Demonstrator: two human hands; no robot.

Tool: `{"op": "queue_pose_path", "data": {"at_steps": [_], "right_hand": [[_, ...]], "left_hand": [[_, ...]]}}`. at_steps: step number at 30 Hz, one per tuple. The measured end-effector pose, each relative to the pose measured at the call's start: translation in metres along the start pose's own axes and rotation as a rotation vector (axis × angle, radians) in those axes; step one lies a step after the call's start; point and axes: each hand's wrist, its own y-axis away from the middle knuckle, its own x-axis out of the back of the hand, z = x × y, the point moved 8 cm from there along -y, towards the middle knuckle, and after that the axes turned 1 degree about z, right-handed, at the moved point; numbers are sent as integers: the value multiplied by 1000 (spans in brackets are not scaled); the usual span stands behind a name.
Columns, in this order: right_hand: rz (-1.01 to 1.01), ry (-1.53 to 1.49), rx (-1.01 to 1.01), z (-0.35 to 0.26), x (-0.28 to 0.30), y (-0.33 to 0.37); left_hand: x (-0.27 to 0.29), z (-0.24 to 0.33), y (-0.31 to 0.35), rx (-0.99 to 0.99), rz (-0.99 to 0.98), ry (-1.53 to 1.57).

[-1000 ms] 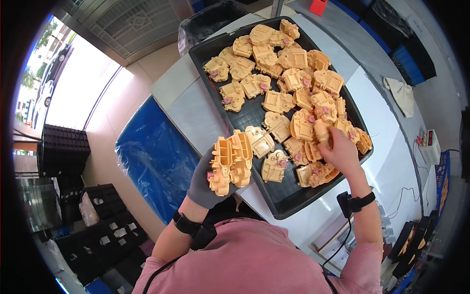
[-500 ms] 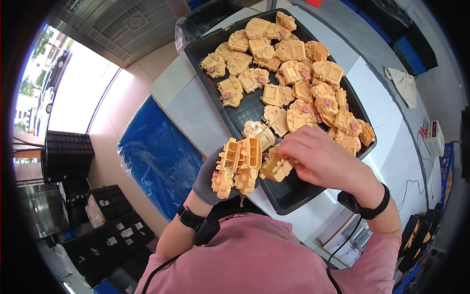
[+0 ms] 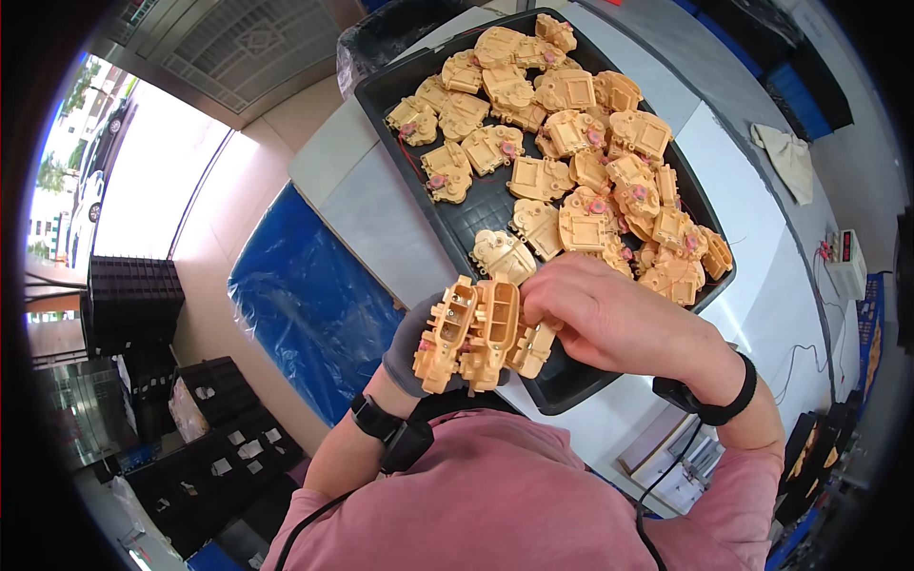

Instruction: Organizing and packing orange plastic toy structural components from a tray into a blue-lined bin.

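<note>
The left hand (image 3: 411, 344), in a grey glove, held a stack of yellow plastic housings (image 3: 473, 330) upright against its palm, fingers clamped round the back of the stack just above the near edge of the black tray (image 3: 400, 90). The bare right hand (image 3: 614, 319) lay over the stack's right side, its fingers (image 3: 545, 295) curled together and pinched on another yellow housing (image 3: 529, 344) pressed against the stack. More loose yellow housings (image 3: 562, 143), several with pink gears showing, covered the tray. The tray sat on a white tabletop (image 3: 752, 219). A blue plastic sheet (image 3: 305, 295) lay on the person's left, a folded cloth (image 3: 790, 157) well beyond the tray on the right.
</note>
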Motion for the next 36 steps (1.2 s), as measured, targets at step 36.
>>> {"op": "queue_pose_path", "data": {"at_steps": [36], "right_hand": [[572,-794,-200,35,-20,19]], "left_hand": [[-17,-4,0,-106,170,451]]}}
